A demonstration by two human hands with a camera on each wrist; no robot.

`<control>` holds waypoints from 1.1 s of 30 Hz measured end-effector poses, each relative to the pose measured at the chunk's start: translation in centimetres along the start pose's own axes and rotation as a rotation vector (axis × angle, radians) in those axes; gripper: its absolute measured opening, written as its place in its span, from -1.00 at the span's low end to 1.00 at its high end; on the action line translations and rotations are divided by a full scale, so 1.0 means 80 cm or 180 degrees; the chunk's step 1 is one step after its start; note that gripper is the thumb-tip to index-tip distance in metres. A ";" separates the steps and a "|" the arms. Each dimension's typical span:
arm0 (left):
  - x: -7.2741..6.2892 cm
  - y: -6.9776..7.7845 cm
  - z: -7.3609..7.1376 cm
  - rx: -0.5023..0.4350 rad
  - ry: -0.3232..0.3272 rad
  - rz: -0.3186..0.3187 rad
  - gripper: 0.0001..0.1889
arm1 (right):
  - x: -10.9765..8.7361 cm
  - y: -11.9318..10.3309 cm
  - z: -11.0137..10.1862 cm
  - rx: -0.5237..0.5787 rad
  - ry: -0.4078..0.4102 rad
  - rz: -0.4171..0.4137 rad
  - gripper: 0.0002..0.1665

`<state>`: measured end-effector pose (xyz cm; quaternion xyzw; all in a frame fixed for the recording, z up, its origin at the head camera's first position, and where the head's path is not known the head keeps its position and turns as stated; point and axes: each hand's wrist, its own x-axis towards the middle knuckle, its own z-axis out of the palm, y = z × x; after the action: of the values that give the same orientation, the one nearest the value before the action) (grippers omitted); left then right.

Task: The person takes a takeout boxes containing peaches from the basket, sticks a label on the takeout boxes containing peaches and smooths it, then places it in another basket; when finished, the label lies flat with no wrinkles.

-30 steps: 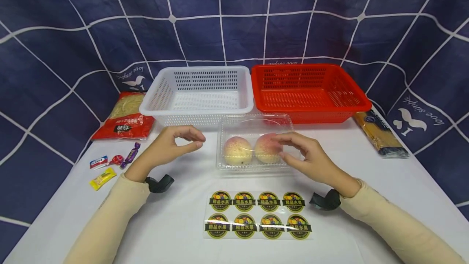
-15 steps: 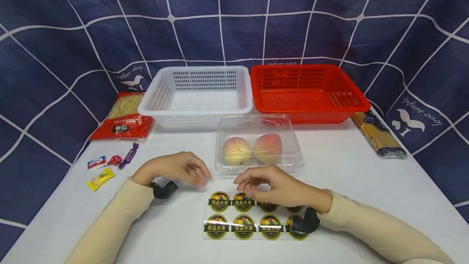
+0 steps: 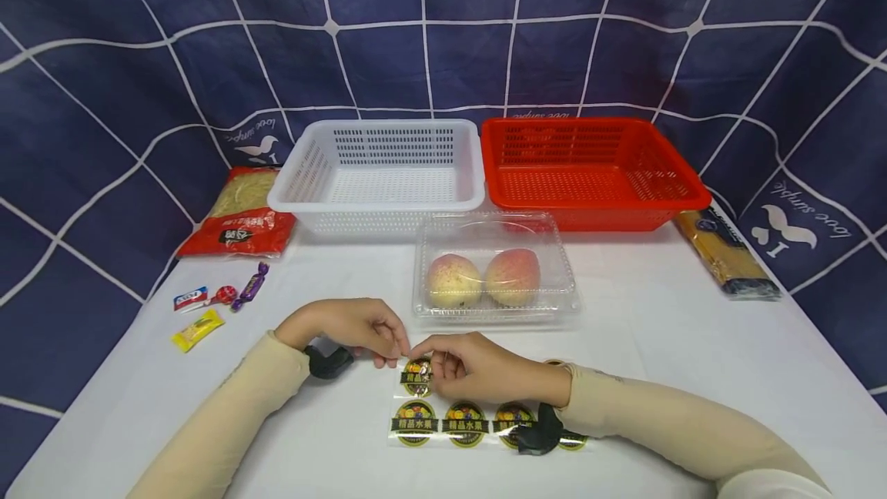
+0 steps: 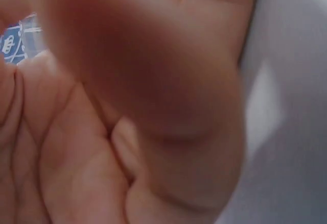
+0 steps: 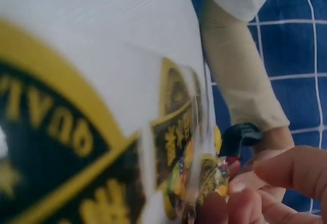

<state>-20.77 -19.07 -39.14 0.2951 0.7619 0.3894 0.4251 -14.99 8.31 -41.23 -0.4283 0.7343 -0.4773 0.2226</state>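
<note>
A clear sheet of round black-and-gold stickers (image 3: 465, 423) lies on the white table. At its far left corner my left hand (image 3: 356, 327) pinches the edge between thumb and finger. My right hand (image 3: 485, 368) lies over the far row, its index fingertip at that same corner and its thumb lower, beside the first sticker; whether it pinches the sheet I cannot tell. In the right wrist view the sticker sheet (image 5: 117, 183) looms close, and one sticker (image 5: 212, 175) shows right at the fingertips. The left wrist view is filled by the left thumb (image 4: 189, 132) and palm.
Beyond the hands sits a closed clear box (image 3: 485, 229) with two peaches (image 3: 513, 276). Behind it stand a white basket (image 3: 395, 218) and a red basket (image 3: 596, 220). Candies (image 3: 197, 329) and a red bag (image 3: 242, 233) lie left, a pasta pack (image 3: 728, 256) right.
My right hand has left the clear box and moved down and left over the sticker sheet. My left hand has come right and down to the sheet's far left corner.
</note>
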 end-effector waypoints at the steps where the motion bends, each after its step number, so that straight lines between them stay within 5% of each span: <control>1: 0.001 0.000 0.001 -0.0017 -0.0025 -0.0002 -0.83 | 0.001 0.003 0.000 -0.0026 0.0045 -0.0015 -0.52; 11: 0.008 -0.003 0.009 -0.0292 -0.0098 -0.0024 -0.83 | 0.008 0.023 0.002 0.0112 0.0247 0.0122 -0.54; 22: 0.010 -0.003 0.013 -0.0275 -0.0047 -0.0110 -0.84 | 0.008 0.022 0.006 0.0279 0.0281 0.0019 -0.97; 29: 0.009 0.000 0.014 -0.0258 -0.0009 -0.0180 -0.84 | 0.005 0.017 0.002 0.0713 0.0124 0.0055 -0.98; 33: 0.008 0.000 0.012 -0.0194 0.0067 -0.0192 -0.84 | 0.004 0.009 -0.007 0.0672 -0.0042 -0.0006 -0.95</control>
<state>-20.19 -18.26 -39.73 0.2549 0.7627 0.4025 0.4374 -15.87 8.47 -41.57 -0.4062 0.6781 -0.5494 0.2709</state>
